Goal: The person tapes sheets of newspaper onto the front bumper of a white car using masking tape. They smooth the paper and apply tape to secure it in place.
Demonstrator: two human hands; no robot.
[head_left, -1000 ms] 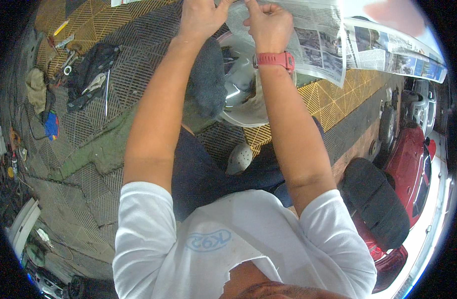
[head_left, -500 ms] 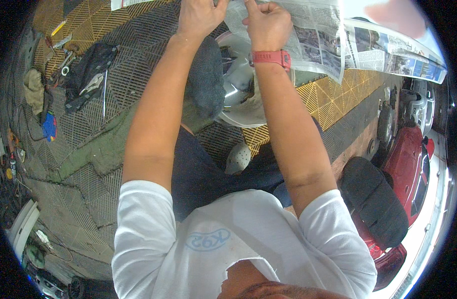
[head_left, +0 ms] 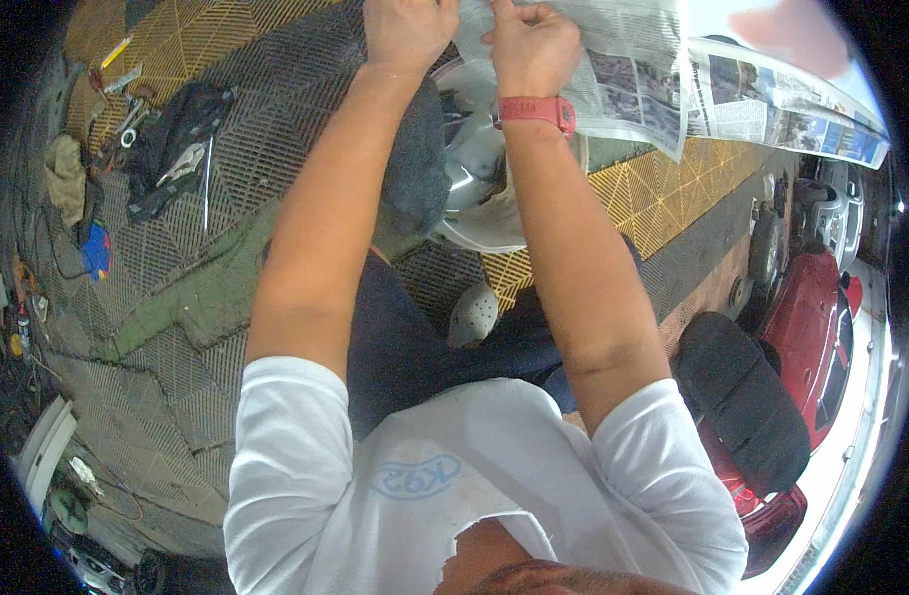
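My right hand (head_left: 536, 52), with a red watch on its wrist, pinches the edge of a newspaper sheet (head_left: 628, 74) between thumb and fingers. Close beside it at the top edge, my left hand (head_left: 409, 35) has its fingers curled at the same paper; its fingertips are partly cut off. The sheet hangs to the right of my right hand. Beneath my hands lies a glossy, clear-and-silver curved piece (head_left: 477, 164) with a pale rim, partly hidden by my right arm. A dark grey fuzzy cloth or pad (head_left: 415, 164) sits against its left side.
More newspaper (head_left: 787, 109) covers a white surface at upper right. Tools on a black cloth (head_left: 181, 154) lie on the grated floor at left, near a tan glove-like cloth (head_left: 65, 178). A perforated grey clog (head_left: 474, 315) shows below. A black seat-like pad (head_left: 742, 397) and red car (head_left: 806, 337) stand right.
My left hand has shifted slightly right, toward my right hand. The strip of paper at the upper left has gone out of view. My right hand has barely moved.
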